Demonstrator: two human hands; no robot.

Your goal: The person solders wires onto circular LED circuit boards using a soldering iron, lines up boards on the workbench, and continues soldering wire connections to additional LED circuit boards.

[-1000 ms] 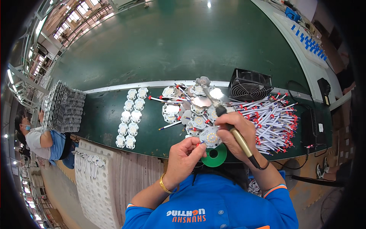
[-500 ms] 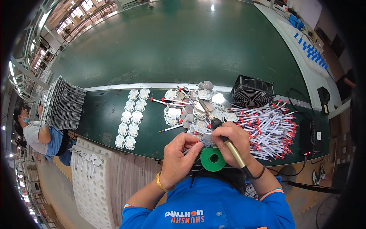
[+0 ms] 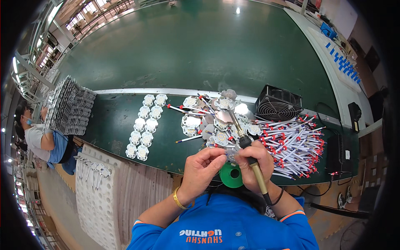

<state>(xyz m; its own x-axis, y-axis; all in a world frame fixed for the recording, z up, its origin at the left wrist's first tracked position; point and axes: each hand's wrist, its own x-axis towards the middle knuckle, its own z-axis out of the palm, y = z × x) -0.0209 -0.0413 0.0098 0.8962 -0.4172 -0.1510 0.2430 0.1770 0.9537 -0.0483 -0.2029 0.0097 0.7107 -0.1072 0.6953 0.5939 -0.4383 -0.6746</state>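
My right hand (image 3: 255, 166) is closed around the handle of a soldering iron (image 3: 259, 179); its metal tip points up and away over a loose heap of LED boards (image 3: 221, 138). A grey disc-like board (image 3: 231, 156) shows between my two hands, with the fingertips of both close to it. My left hand (image 3: 203, 170) is pinched at the board's left edge; what its fingers hold, if anything, is hidden. Just below the board, a green spool (image 3: 230, 176) sits at the table's near edge.
Two columns of LED boards (image 3: 143, 125) lie left of the heap. To the right are a black fan (image 3: 278, 103) and a big pile of white wires with red ends (image 3: 291, 146). Stacked boards (image 3: 70, 106) stand at the far left, near a seated person (image 3: 39, 137).
My left hand has moved slightly right, closer to my right hand. The coloured wire end seen at its fingertips is now out of sight. My right hand still grips the iron.
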